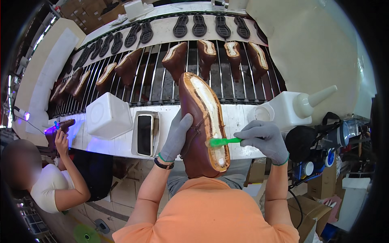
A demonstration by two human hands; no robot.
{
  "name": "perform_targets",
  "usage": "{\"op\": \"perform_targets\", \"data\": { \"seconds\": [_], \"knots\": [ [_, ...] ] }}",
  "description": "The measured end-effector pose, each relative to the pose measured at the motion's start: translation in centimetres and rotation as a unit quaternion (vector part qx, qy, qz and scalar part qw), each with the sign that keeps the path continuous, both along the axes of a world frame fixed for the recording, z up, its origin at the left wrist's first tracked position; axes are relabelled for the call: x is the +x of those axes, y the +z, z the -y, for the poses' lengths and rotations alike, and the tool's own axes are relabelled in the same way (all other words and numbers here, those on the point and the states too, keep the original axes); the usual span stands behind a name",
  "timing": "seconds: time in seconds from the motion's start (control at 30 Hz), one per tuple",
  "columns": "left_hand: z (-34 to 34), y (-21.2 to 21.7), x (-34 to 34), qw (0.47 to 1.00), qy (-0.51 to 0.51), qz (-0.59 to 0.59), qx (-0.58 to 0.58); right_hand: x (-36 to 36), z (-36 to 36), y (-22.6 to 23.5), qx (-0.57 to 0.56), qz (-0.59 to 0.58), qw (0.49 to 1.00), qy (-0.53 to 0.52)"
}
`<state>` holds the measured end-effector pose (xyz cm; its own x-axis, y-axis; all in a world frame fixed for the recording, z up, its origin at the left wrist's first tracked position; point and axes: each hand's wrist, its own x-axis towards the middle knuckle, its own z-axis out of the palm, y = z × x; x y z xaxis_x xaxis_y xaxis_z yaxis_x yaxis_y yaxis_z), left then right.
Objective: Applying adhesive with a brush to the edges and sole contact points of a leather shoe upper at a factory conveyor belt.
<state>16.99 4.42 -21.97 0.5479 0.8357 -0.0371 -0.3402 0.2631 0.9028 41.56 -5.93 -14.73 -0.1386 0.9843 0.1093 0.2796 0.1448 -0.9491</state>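
One brown shoe [193, 111] is positioned over the near edge of the white tabletop [241, 115], pale sole side facing up. The left hand [178, 135], gloved in grey, is closed around the shoe's left side, thumb on top; its remaining fingers are mostly hidden. The right hand [264, 139], likewise gloved, is closed on the handle of a green brush [223, 141]. The brush head contacts the near half of the sole. On the tabletop, a phone [144, 135] and a white container [108, 115] are located left of the shoe; a white bottle [289, 108] with a spout is located right. Farther away, a rod rack [244, 101] carries additional brown shoes [175, 60], with black outsoles [199, 25] beyond.
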Motion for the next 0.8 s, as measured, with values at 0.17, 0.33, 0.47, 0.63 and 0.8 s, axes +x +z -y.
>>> {"op": "perform_targets", "data": {
  "seconds": [0.17, 0.33, 0.47, 0.63, 0.8],
  "knots": [
    [0.2, 0.4, 0.1, 0.999, -0.004, -0.032, 0.039, -0.1, -1.1, -0.9, 0.034, 0.023, 0.998, -0.053],
    [0.8, 0.9, 0.2, 0.996, -0.019, -0.061, 0.066, 0.3, -3.0, -1.1, 0.101, 0.079, 0.989, -0.069],
    [1.5, 1.3, 0.3, 0.996, -0.018, -0.065, 0.066, 0.1, -4.2, -0.9, 0.127, 0.077, 0.985, -0.086],
    [1.7, 2.2, 0.0, 0.976, 0.002, -0.170, 0.138, -0.4, -5.5, 0.0, 0.126, 0.079, 0.984, -0.094],
    [1.9, 2.8, -0.4, 0.930, 0.020, -0.292, 0.221, -1.0, -6.9, 0.6, 0.132, 0.072, 0.982, -0.118]
  ]
}}
